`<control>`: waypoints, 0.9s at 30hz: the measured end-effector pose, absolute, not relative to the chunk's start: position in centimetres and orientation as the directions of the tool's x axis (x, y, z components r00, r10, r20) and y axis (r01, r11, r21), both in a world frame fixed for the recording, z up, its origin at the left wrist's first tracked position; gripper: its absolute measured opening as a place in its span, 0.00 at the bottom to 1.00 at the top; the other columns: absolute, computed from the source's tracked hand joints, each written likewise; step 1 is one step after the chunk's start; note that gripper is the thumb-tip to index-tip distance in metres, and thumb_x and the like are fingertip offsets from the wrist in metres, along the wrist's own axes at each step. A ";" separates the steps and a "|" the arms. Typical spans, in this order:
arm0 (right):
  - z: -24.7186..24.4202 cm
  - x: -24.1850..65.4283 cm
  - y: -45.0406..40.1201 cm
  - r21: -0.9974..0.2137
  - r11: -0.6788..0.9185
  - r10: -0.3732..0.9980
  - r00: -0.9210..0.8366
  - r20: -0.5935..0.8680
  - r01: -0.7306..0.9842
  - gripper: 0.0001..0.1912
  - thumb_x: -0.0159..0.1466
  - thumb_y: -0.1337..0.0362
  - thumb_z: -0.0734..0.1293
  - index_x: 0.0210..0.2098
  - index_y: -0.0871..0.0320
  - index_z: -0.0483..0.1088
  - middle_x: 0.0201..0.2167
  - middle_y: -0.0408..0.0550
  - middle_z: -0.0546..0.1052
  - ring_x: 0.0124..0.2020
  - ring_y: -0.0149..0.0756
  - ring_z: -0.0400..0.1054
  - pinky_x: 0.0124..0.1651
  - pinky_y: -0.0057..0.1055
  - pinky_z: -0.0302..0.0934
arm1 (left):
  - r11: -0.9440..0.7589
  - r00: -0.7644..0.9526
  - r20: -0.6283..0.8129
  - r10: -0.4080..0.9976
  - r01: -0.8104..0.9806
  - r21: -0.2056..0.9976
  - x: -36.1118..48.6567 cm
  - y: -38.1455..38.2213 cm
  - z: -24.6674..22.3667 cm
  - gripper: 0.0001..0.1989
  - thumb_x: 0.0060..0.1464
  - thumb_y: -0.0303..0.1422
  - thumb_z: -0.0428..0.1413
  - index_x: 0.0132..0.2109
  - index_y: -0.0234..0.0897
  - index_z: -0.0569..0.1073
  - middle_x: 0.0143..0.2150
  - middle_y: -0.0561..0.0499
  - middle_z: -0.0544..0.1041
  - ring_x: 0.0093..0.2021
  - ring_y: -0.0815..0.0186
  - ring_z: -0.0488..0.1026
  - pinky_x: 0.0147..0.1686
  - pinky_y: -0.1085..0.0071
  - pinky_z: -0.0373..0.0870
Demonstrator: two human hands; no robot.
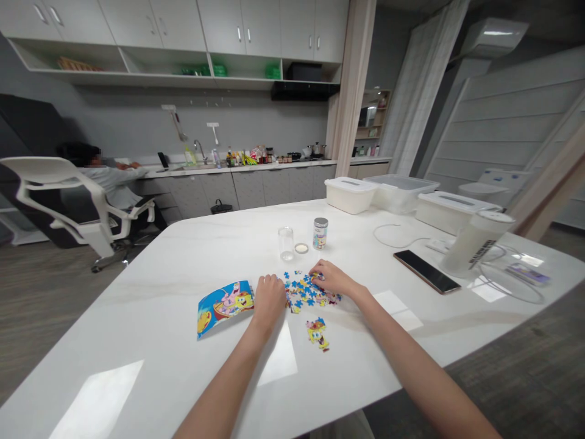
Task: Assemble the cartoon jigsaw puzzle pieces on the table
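"What's on the counter, from my left?"

"A curved SpongeBob picture sheet, then your left hand just beside it, fingers curled; I can't tell whether its grip has anything."

"And the jigsaw pieces?"

"Scattered between your hands, with a joined SpongeBob section nearer you. Your right hand is at their right side, grip bunched, though whether it pinches one is hidden. Farther right lies a phone, near a white tumbler."
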State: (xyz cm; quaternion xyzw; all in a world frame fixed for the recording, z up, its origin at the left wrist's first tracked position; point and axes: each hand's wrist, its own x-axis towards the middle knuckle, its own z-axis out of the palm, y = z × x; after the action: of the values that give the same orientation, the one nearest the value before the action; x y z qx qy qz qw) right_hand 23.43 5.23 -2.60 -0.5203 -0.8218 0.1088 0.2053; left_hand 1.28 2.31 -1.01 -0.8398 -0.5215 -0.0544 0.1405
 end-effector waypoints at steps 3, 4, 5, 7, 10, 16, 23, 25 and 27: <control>-2.8 22.7 5.2 -0.406 0.457 0.888 -0.386 0.248 0.791 0.11 0.59 0.70 0.66 0.41 0.61 0.75 0.41 0.53 0.74 0.44 0.39 0.68 0.52 0.33 0.60 | -0.456 0.485 0.260 0.835 0.874 -0.167 1.5 2.4 -1.3 0.11 0.56 0.21 0.48 0.37 0.30 0.75 0.37 0.39 0.75 0.41 0.54 0.70 0.42 0.60 0.59; -2.9 22.5 5.2 -0.408 0.463 0.885 -0.387 0.257 0.787 0.11 0.59 0.71 0.65 0.42 0.61 0.75 0.41 0.53 0.74 0.44 0.38 0.68 0.51 0.33 0.60 | -0.465 0.493 0.267 0.828 0.870 -0.165 1.5 2.5 -1.3 0.10 0.57 0.22 0.48 0.38 0.30 0.75 0.38 0.39 0.74 0.41 0.54 0.70 0.42 0.60 0.59; -3.0 22.4 5.2 -0.409 0.463 0.885 -0.383 0.265 0.786 0.12 0.59 0.72 0.65 0.42 0.60 0.74 0.41 0.52 0.74 0.45 0.38 0.67 0.51 0.33 0.60 | -0.470 0.498 0.274 0.823 0.867 -0.164 1.5 2.7 -1.4 0.10 0.57 0.23 0.48 0.38 0.30 0.75 0.38 0.39 0.74 0.41 0.54 0.70 0.42 0.60 0.59; -3.0 22.2 5.1 -0.403 0.449 0.890 -0.360 0.278 0.797 0.11 0.59 0.72 0.65 0.42 0.60 0.73 0.40 0.51 0.74 0.44 0.37 0.67 0.49 0.32 0.60 | -0.466 0.494 0.287 0.821 0.869 -0.166 1.4 3.0 -1.5 0.09 0.58 0.24 0.49 0.39 0.30 0.74 0.38 0.39 0.74 0.41 0.54 0.70 0.43 0.60 0.59; -2.7 22.1 4.9 -0.395 0.408 0.905 -0.309 0.291 0.823 0.08 0.59 0.71 0.65 0.39 0.60 0.72 0.37 0.49 0.74 0.41 0.36 0.67 0.45 0.30 0.59 | -0.445 0.476 0.302 0.826 0.879 -0.169 1.2 3.4 -1.4 0.09 0.57 0.21 0.48 0.40 0.30 0.73 0.38 0.40 0.73 0.41 0.55 0.70 0.43 0.60 0.60; -2.1 22.3 5.0 -0.421 0.304 0.939 -0.195 0.282 0.855 0.06 0.61 0.68 0.64 0.35 0.59 0.73 0.33 0.48 0.76 0.37 0.35 0.68 0.42 0.29 0.58 | -0.631 0.614 0.351 0.707 0.771 -0.079 1.8 2.7 -1.6 0.11 0.63 0.28 0.44 0.41 0.34 0.71 0.39 0.45 0.74 0.42 0.60 0.71 0.46 0.62 0.61; -2.8 22.4 5.3 -0.386 0.270 0.946 -0.168 0.278 0.882 0.07 0.62 0.70 0.63 0.35 0.59 0.74 0.36 0.50 0.74 0.41 0.36 0.68 0.46 0.30 0.58 | -0.746 0.717 0.313 0.622 0.665 -0.040 2.8 2.0 -2.1 0.11 0.63 0.32 0.46 0.40 0.35 0.73 0.41 0.45 0.76 0.44 0.60 0.71 0.49 0.61 0.61; -2.7 22.3 5.2 -0.397 0.297 0.940 -0.194 0.281 0.868 0.07 0.62 0.70 0.63 0.35 0.60 0.74 0.36 0.50 0.74 0.41 0.35 0.68 0.46 0.30 0.58 | -0.737 0.709 0.313 0.631 0.674 -0.041 2.7 2.0 -2.0 0.11 0.63 0.32 0.46 0.40 0.35 0.73 0.41 0.45 0.75 0.43 0.60 0.71 0.48 0.61 0.61; -2.5 22.1 5.0 -0.409 0.345 0.929 -0.246 0.275 0.845 0.07 0.62 0.69 0.64 0.35 0.60 0.75 0.34 0.49 0.74 0.39 0.35 0.68 0.45 0.30 0.59 | -0.726 0.707 0.308 0.637 0.684 -0.067 2.6 2.1 -2.0 0.11 0.63 0.32 0.45 0.40 0.35 0.72 0.40 0.45 0.75 0.43 0.60 0.70 0.47 0.62 0.62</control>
State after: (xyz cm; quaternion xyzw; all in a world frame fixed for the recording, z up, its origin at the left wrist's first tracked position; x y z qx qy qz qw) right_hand 22.12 5.02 -2.51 -0.5655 -0.7843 0.0885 0.2393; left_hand 2.56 2.05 -1.95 -0.9195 -0.3592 -0.1329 0.0884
